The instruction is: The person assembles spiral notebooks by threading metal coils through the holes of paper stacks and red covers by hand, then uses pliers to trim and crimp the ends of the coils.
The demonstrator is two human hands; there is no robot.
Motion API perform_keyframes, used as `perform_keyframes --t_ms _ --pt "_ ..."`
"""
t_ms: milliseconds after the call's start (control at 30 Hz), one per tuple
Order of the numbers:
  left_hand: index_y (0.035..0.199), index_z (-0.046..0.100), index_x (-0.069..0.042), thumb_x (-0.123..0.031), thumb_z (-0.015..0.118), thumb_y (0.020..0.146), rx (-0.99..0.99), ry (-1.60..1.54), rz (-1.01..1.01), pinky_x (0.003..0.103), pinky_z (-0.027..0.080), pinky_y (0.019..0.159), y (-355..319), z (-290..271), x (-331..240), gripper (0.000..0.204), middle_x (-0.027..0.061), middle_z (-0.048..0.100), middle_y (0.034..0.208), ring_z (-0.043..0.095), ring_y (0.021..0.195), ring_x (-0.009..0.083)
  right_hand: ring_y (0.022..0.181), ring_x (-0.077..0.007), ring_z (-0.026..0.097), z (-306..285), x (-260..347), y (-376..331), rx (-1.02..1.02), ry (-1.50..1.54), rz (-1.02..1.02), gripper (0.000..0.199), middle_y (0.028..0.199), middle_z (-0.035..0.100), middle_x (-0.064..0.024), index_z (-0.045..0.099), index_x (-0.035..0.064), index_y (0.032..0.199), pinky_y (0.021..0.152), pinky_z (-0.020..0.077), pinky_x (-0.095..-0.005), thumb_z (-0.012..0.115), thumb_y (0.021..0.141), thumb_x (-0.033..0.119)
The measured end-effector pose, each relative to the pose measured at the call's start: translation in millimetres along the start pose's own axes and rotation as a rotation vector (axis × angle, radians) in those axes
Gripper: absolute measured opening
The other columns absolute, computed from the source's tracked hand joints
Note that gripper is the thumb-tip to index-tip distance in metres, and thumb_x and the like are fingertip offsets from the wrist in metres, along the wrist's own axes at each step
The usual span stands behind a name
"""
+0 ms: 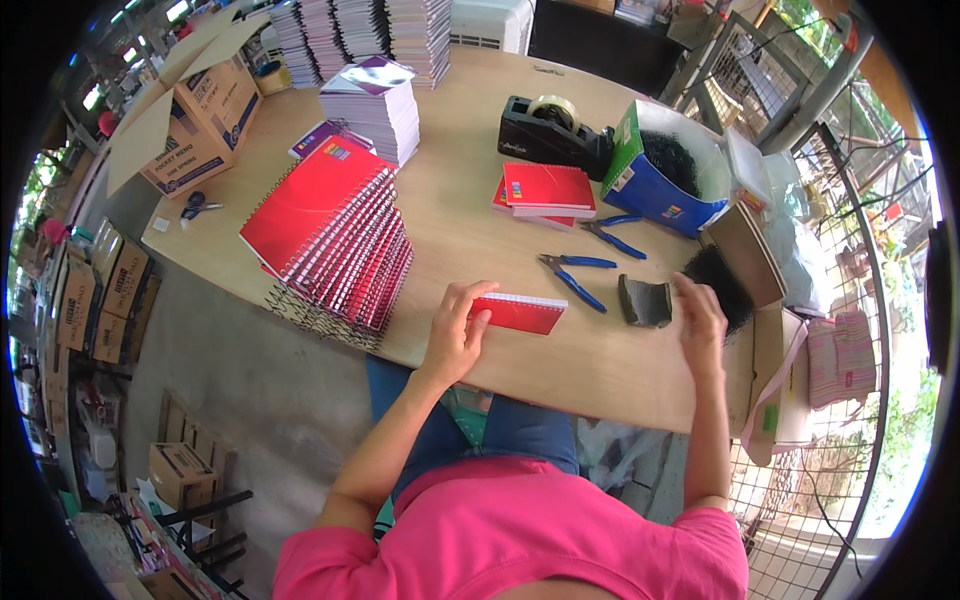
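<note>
My left hand (pixel 458 330) is closed on the left end of a small red notebook (pixel 522 316), held tilted above the table's near edge with its row of binding holes facing up. To the right, my right hand (pixel 703 318) is raised beside an open cardboard box of black wire coils (pixel 722 285). Its fingers are curled together, and anything between them is too small to make out. A dark, rough block (pixel 645 302) lies just left of this hand. Two blue-handled pliers (pixel 580 277) (pixel 614 238) rest beyond the notebook.
Tall stacked red spiral notebooks (pixel 330 230) stand at left, near scissors (pixel 198 207) and a carton (pixel 205 120). Behind the pliers are small red notebooks (pixel 548 187), a black tape dispenser (pixel 545 135) and a blue-green box of black coils (pixel 660 165). Wire mesh (pixel 800 530) borders the right.
</note>
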State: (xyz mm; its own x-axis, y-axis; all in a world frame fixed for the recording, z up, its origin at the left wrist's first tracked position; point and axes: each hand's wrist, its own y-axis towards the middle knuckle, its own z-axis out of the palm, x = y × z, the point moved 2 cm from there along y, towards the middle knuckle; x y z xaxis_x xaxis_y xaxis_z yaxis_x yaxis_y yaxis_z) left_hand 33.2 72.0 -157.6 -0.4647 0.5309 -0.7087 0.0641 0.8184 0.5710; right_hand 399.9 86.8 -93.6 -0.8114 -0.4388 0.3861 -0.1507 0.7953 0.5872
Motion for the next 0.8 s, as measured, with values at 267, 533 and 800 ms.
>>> perform_keyframes --t_ms 267,533,800 --pt "0.116 0.06 -0.005 -0.015 0.064 0.098 -0.063 -0.082 -0.083 0.041 0.051 0.082 -4.2 20.4 -9.3 0.021 0.0142 0.057 0.112 0.057 0.102 0.0314 0.076 -0.0173 0.064 57.6 79.0 -7.5 0.245 0.402 0.195 0.023 0.084 0.066 -0.0101 0.076 0.0028 0.109 0.068 0.0507 -0.0286 0.07 0.087 -0.003" --pt "0.111 0.061 -0.005 -0.012 0.066 0.095 -0.101 -0.097 -0.051 0.042 0.05 0.081 -4.9 23.6 -3.7 0.018 0.0121 0.059 0.104 0.058 0.099 0.0309 0.078 -0.0193 0.065 64.2 80.2 -0.6 0.256 0.499 0.207 0.024 0.089 0.069 -0.0099 0.076 0.0042 0.107 0.07 0.053 -0.0308 0.073 0.084 -0.002" --pt "0.109 0.061 -0.005 -0.009 0.067 0.094 -0.089 -0.113 -0.073 0.042 0.05 0.081 -3.5 22.7 -5.6 0.016 0.0114 0.062 0.101 0.058 0.098 0.0315 0.089 -0.0235 0.064 65.1 77.4 1.9 0.229 0.417 0.121 0.022 0.093 0.071 -0.0091 0.074 0.0039 0.099 0.079 0.0515 -0.0345 0.075 0.078 -0.005"
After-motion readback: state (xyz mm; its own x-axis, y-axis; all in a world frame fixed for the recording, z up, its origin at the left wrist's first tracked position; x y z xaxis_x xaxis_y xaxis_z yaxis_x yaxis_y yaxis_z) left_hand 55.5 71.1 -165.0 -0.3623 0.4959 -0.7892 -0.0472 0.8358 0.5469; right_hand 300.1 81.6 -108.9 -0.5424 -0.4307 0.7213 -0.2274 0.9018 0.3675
